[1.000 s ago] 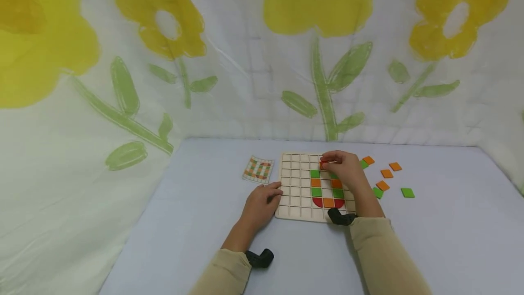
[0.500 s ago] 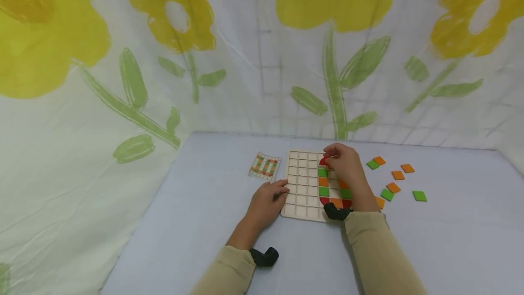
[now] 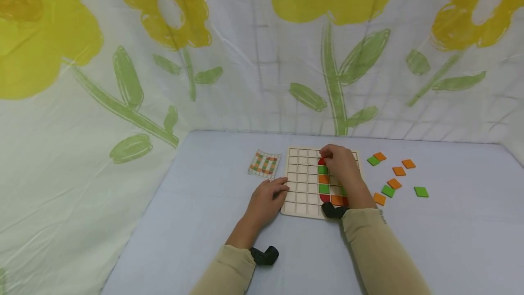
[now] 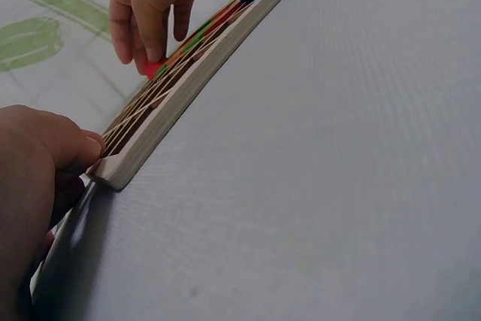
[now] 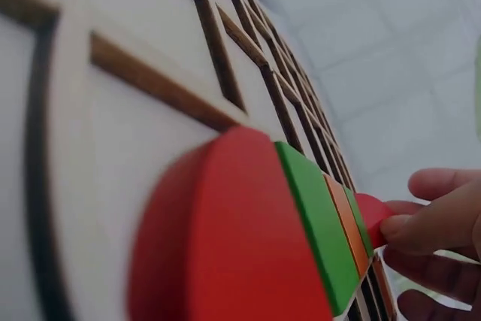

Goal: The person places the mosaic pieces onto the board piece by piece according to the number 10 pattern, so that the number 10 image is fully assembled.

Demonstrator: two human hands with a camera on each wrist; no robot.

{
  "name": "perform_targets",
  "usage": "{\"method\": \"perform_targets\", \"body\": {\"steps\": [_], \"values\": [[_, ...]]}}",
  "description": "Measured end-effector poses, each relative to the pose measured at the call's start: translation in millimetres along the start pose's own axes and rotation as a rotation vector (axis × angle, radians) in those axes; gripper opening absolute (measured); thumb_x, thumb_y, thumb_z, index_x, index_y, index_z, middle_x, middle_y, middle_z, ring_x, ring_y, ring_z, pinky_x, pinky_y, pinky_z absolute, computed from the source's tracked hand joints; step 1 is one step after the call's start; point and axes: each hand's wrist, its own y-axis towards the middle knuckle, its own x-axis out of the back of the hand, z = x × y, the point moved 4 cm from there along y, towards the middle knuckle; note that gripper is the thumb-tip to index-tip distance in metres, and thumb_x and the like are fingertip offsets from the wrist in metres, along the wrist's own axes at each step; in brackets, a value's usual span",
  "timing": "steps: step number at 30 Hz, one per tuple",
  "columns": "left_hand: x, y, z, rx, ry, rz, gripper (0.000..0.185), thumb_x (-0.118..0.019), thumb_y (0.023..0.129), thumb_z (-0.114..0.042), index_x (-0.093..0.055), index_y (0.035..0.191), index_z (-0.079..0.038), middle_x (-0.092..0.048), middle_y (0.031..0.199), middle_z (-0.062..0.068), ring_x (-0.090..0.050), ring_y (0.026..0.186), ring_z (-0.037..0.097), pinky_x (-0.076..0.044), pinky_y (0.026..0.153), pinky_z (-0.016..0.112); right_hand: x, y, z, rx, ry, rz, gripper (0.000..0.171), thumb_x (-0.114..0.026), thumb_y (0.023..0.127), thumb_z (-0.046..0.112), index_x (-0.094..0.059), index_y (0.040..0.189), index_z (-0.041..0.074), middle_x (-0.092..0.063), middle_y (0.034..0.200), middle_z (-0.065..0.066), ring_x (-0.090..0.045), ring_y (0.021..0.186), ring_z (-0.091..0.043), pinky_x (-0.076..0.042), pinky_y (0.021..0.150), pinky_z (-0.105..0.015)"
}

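Note:
My right hand (image 3: 340,162) pinches a red round-edged tile (image 3: 322,161) between thumb and fingers, at the far end of a tile column on the wooden grid board (image 3: 303,178). In the right wrist view that red tile (image 5: 370,216) sits right against a green tile (image 5: 358,223), with the thumb on it. The column runs on through orange (image 3: 324,179) and green to another red round-edged tile (image 3: 324,198) nearer me. My left hand (image 3: 266,200) rests at the board's left edge; the left wrist view shows its thumb (image 4: 79,148) at the board's corner.
Left of the board lies a pattern card (image 3: 264,164). Several loose orange tiles (image 3: 399,171) and green tiles (image 3: 421,191) are scattered to its right on the white table (image 3: 196,195). A flower-printed cloth (image 3: 245,94) hangs behind.
The right hand has stayed over the far end of the column and has come down slightly with the red tile. The left hand keeps its place at the board; the head view has shifted.

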Motion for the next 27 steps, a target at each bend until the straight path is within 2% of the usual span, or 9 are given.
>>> {"method": "perform_targets", "body": {"steps": [6,13,19,22,27], "values": [[-1.7,2.9,-1.0,0.01,0.015,0.017,0.017,-0.065,0.094,-0.013,-0.075,0.108,-0.009,-0.064,0.133,0.0,-0.062,0.122,0.017,-0.039,0.115,0.04,3,-3,-4,-0.002,-0.032,0.012,0.025,-0.058,0.094,0.003,-0.07,0.116,0.008,-0.07,0.111,-0.015,-0.061,0.1,-0.032,-0.053,0.087,-0.048],[-3.2,0.8,2.0,0.022,0.01,0.007,0.017,-0.066,0.093,-0.012,-0.076,0.106,-0.009,-0.065,0.132,0.0,-0.062,0.121,0.019,-0.039,0.115,0.042,-1,-8,-7,0.077,-0.099,0.059,0.027,-0.058,0.095,0.004,-0.07,0.119,0.009,-0.07,0.117,-0.015,-0.061,0.107,-0.036,-0.053,0.092,-0.051],[-5.5,-1.0,4.1,0.019,-0.004,0.008,0.017,-0.066,0.093,-0.013,-0.076,0.106,-0.009,-0.065,0.131,0.0,-0.062,0.121,0.02,-0.04,0.114,0.042,10,-18,-17,-0.027,-0.084,0.045,0.03,-0.058,0.094,0.006,-0.068,0.122,0.012,-0.067,0.121,-0.014,-0.058,0.112,-0.035,-0.05,0.097,-0.051],[-5.9,-0.4,6.0,0.023,0.009,0.004,0.016,-0.066,0.093,-0.014,-0.076,0.106,-0.01,-0.066,0.131,-0.001,-0.063,0.12,0.018,-0.041,0.114,0.041,21,-22,-26,-0.081,-0.06,0.009,0.031,-0.057,0.096,0.007,-0.066,0.125,0.011,-0.066,0.123,-0.015,-0.058,0.113,-0.036,-0.051,0.095,-0.052],[-6.6,1.8,6.3,0.016,0.01,0.001,0.016,-0.066,0.093,-0.013,-0.076,0.106,-0.01,-0.066,0.13,-0.001,-0.063,0.12,0.018,-0.04,0.114,0.042,35,-28,-41,-0.118,-0.04,-0.031,0.031,-0.054,0.097,0.006,-0.064,0.127,0.007,-0.068,0.12,-0.016,-0.06,0.11,-0.036,-0.052,0.092,-0.052]]}}
